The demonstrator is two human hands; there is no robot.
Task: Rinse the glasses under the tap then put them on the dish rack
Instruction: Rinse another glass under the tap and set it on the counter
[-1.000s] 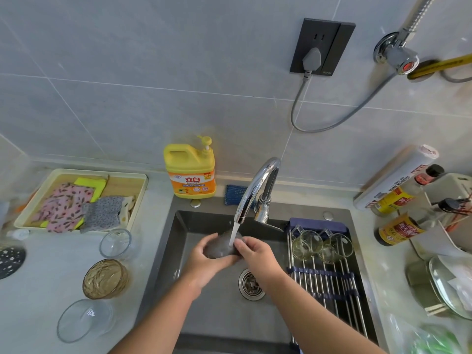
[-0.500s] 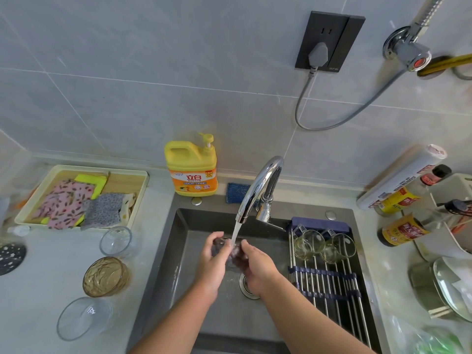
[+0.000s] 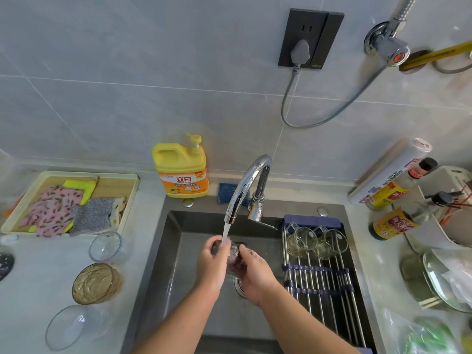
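Left hand (image 3: 210,264), right hand (image 3: 255,273): both grips clasp glass (image 3: 233,255), blurred, mostly hidden under tap (image 3: 246,186) stream.

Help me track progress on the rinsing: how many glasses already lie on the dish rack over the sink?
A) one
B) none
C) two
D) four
C: two clear glasses lie on their sides at the far end of the dish rack, while three more wait on the counter left of the sink.
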